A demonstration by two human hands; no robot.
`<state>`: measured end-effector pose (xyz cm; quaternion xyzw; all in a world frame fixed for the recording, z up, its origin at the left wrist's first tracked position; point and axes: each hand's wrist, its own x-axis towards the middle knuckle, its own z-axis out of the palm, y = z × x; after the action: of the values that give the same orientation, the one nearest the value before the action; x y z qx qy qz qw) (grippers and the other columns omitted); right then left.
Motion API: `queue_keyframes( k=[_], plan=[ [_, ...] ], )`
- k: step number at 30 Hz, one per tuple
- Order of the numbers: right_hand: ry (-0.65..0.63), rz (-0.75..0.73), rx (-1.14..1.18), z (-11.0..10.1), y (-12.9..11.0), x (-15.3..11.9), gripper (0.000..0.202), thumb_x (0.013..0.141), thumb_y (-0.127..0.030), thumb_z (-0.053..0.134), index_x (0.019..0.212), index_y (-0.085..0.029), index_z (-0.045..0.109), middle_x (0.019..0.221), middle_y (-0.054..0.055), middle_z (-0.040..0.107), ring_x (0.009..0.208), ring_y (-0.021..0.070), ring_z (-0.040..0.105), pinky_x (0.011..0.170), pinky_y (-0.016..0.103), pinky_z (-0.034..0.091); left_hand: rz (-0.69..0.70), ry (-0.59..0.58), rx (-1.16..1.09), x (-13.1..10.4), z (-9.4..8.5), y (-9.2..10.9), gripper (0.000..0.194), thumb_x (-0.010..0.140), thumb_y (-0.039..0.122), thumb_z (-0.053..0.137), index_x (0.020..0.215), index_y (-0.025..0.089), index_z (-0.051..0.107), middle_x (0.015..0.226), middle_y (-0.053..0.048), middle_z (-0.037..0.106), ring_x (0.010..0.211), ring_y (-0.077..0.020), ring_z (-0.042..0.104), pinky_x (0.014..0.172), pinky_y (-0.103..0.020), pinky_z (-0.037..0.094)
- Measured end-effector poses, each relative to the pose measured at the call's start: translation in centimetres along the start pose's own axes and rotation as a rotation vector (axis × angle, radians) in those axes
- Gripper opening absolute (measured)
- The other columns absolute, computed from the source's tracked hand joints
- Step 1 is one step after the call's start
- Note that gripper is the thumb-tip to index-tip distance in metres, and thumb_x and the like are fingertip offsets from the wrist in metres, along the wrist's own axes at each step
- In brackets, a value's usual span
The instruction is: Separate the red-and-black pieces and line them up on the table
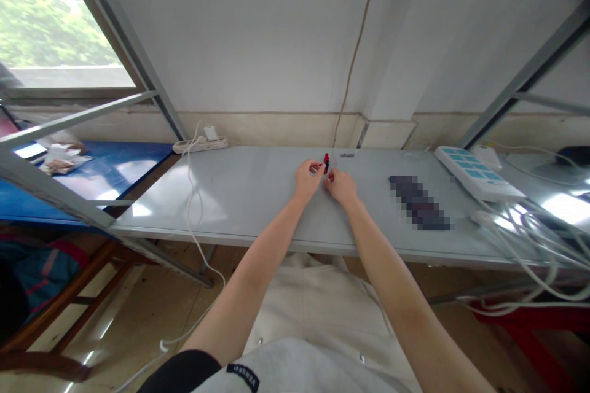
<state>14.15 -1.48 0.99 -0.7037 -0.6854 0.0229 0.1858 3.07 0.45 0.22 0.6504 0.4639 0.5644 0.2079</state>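
Note:
Above the grey desk my left hand (308, 179) is closed, thumb and fingers pinching a small red and black object (326, 162) whose kind is too small to make out. My right hand (343, 186) is close beside it, fingers curled together at the object's lower right. A pale, see-through piece (333, 161) shows just above the right fingertips; whether those fingers grip it is unclear. A short row of small dark pieces (347, 155) lies on the desk behind my right hand.
The grey desk (249, 196) runs along the wall. A power strip (203, 145) with a white cable is at the back left. To the right lie a blurred dark item (419, 204) and a large white-and-blue power strip (477, 173). Metal posts stand at both sides.

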Motion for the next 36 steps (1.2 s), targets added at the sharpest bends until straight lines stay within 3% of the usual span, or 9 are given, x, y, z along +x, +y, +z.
queue_keyframes(
  k=[10,18,23,29,32,36],
  plan=[
    [0.124,-0.063,0.167,0.4,-0.1,0.2,0.024,0.079,-0.033,0.047,0.091,-0.018,0.061,0.082,0.006,0.065,0.076,0.0164,0.059,0.066,0.025,0.039,-0.117,-0.034,-0.046,0.2,0.1,-0.5,0.011,0.072,0.025,0.059,0.077,0.015,0.060,0.076,-0.004,0.064,0.065,-0.0097,0.056,0.066,-0.024,0.046],
    [0.127,-0.125,0.242,0.4,0.0,0.1,0.023,0.077,-0.032,0.048,0.090,-0.018,0.061,0.073,0.003,0.063,0.068,0.0145,0.056,0.062,0.024,0.037,-0.107,-0.184,0.079,1.1,-0.3,-1.1,0.011,0.070,0.027,0.060,0.073,0.016,0.062,0.073,-0.003,0.065,0.063,-0.0111,0.056,0.064,-0.025,0.045],
    [0.136,-0.129,0.278,0.7,0.3,0.4,0.027,0.077,-0.033,0.045,0.094,-0.018,0.060,0.072,0.003,0.062,0.067,0.0143,0.055,0.063,0.025,0.038,-0.114,-0.117,0.289,3.2,-3.7,-3.1,0.010,0.069,0.027,0.062,0.070,0.018,0.064,0.073,-0.006,0.066,0.069,-0.0157,0.059,0.068,-0.029,0.044],
    [0.206,-0.048,0.279,0.7,0.5,0.5,0.025,0.079,-0.031,0.041,0.089,-0.018,0.060,0.071,0.004,0.062,0.067,0.0145,0.054,0.063,0.024,0.037,-0.285,-0.067,0.564,4.2,-9.4,-5.9,0.018,0.075,0.031,0.055,0.083,0.018,0.065,0.088,-0.009,0.066,0.086,-0.0191,0.060,0.078,-0.031,0.041],
    [0.197,-0.017,0.279,0.6,0.6,0.5,0.024,0.080,-0.030,0.041,0.089,-0.018,0.060,0.071,0.004,0.062,0.067,0.0149,0.054,0.062,0.025,0.036,-0.343,-0.057,0.654,3.8,-10.7,-6.3,0.020,0.076,0.033,0.054,0.084,0.019,0.065,0.089,-0.007,0.067,0.089,-0.0209,0.059,0.080,-0.033,0.039],
    [0.195,0.006,0.264,0.5,0.6,0.5,0.024,0.080,-0.030,0.040,0.088,-0.018,0.060,0.072,0.004,0.062,0.068,0.0151,0.055,0.063,0.025,0.037,-0.383,-0.082,0.698,3.4,-10.8,-6.2,0.021,0.074,0.035,0.055,0.085,0.019,0.065,0.089,-0.007,0.067,0.092,-0.0224,0.059,0.081,-0.035,0.038]
  ],
)
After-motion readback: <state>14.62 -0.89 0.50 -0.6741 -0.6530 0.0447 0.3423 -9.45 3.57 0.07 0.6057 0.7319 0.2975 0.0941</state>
